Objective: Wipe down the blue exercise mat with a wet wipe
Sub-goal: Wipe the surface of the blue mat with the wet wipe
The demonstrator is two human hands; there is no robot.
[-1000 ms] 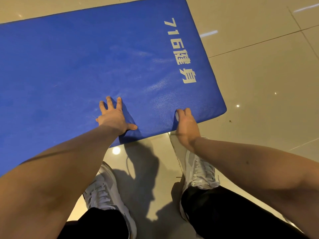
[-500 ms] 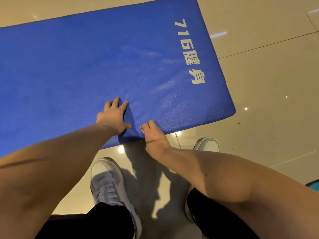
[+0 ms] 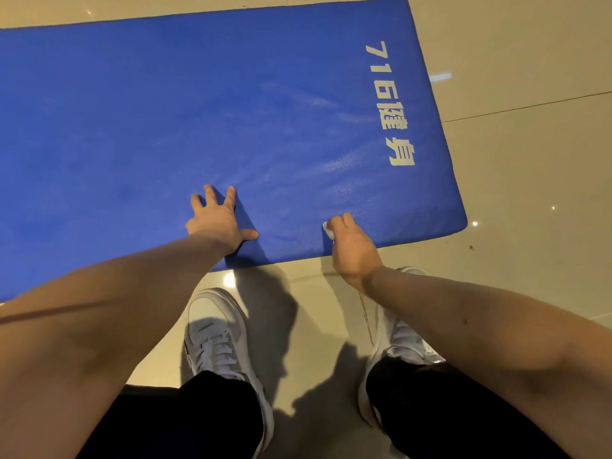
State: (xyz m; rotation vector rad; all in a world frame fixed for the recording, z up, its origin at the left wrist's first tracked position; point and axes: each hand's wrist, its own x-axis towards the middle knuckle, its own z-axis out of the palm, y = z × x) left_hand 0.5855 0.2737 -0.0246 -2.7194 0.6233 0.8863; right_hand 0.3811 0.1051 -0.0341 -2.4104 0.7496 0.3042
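Observation:
The blue exercise mat (image 3: 205, 104) lies flat on the floor, with white lettering near its right end. My left hand (image 3: 217, 218) rests on the mat near its front edge, fingers spread flat. To its right, my right hand (image 3: 351, 246) curls over the mat's front edge and holds a small white wet wipe (image 3: 328, 230) against the surface. Only a bit of the wipe shows under the fingers. Faint damp streaks shine on the mat above both hands.
Glossy beige floor tiles (image 3: 530, 180) surround the mat. My two white sneakers (image 3: 217, 339) stand just in front of the mat's edge, with black trousers above them. A small dark speck lies on the tile (image 3: 471, 248) near the mat's right corner.
My right hand slid left along the front edge with the wipe, then back to the right. The left hand stayed put, its fingers closing together and then spreading again.

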